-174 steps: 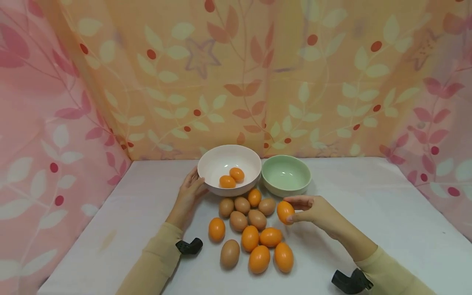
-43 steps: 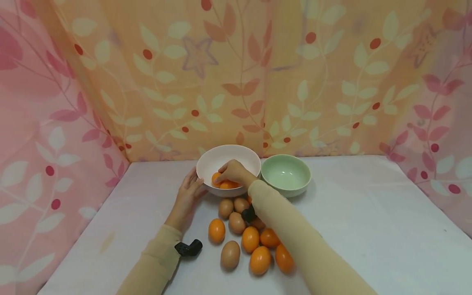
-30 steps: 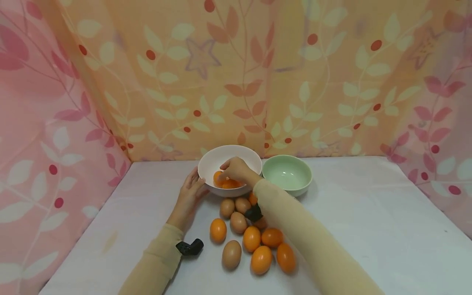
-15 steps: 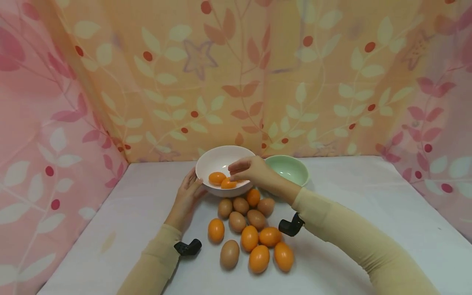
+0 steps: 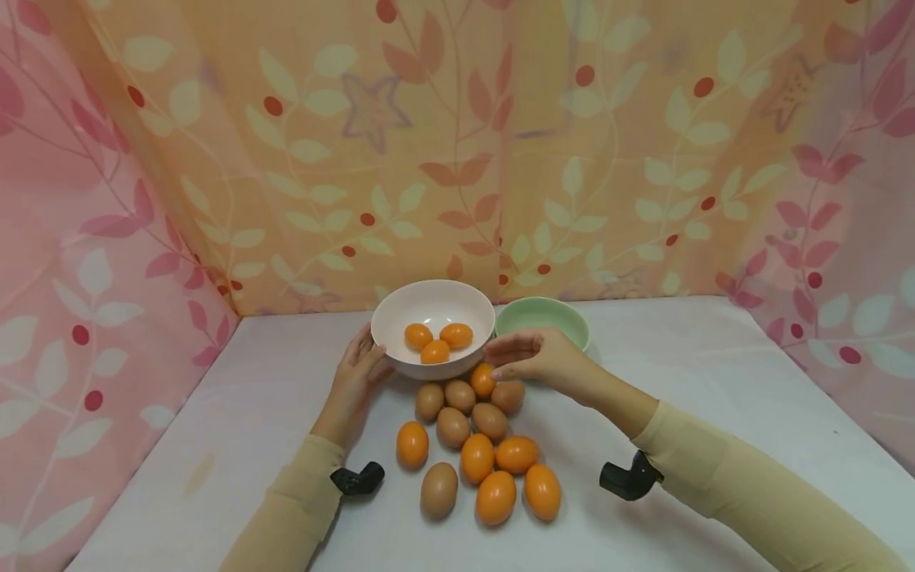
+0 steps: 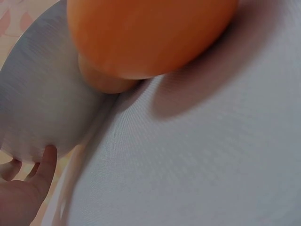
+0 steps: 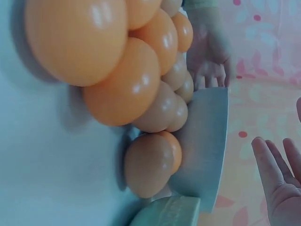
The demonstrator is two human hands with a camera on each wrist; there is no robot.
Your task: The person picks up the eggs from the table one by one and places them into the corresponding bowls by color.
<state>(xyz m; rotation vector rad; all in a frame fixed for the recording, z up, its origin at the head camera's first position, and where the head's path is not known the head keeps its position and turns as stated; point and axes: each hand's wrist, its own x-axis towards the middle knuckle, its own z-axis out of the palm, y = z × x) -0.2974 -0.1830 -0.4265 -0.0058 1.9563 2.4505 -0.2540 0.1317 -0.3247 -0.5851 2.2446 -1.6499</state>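
My left hand (image 5: 353, 380) rests against the left side of a white bowl (image 5: 418, 306), its thumb right at the rim. In the left wrist view, extended fingers (image 6: 47, 165) touch the bowl's outer wall. Three orange eggs (image 5: 434, 352) lie inside the bowl. My right hand (image 5: 546, 359) hovers in front of a green bowl (image 5: 536, 310), its fingers loosely extended and holding nothing. Its thumb overlaps an orange egg (image 5: 482, 382) near the white bowl. In the right wrist view the fingers (image 7: 265, 162) are spread apart, away from the eggs.
Several brown eggs (image 5: 453, 427) cluster before the white bowl. Nearer the front lie several orange eggs (image 5: 496, 499) and a single brown egg (image 5: 439, 491). The bowls stand close together at the back of the white table (image 5: 686, 381), before a patterned curtain (image 5: 429, 143).
The right hand has carried an orange egg into the white bowl, let it go and drawn back to the right. That bowl held two orange eggs before. The left hand has stayed at its side.
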